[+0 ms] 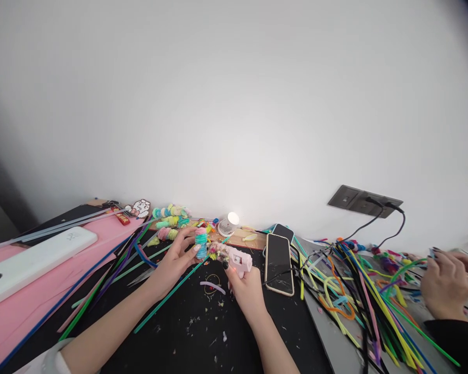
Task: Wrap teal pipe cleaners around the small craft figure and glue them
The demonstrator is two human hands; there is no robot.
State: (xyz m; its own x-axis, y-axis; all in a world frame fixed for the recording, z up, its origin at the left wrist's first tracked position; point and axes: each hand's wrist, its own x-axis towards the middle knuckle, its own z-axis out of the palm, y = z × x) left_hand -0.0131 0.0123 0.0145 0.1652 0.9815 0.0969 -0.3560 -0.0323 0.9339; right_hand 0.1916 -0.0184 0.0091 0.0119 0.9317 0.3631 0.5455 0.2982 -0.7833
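My left hand is closed on a coiled pipe cleaner roll, banded pink, teal and blue and held upright. Wrapped in my right hand is a pale pink hot glue gun, its front end pointing left at the roll. Whether the nozzle touches the roll, I cannot tell. Below the hands, a lilac strip lies across a thin ring on the black mat. Similar fuzzy coils in yellow, green, blue and pink are grouped behind my left hand.
A lit white lamp stands by the wall. To the right lie a phone, tangled pipe cleaners and black cables. Another person's hands are at far right. On the left, a white power bank rests on pink sheets; scissors lie near my left forearm.
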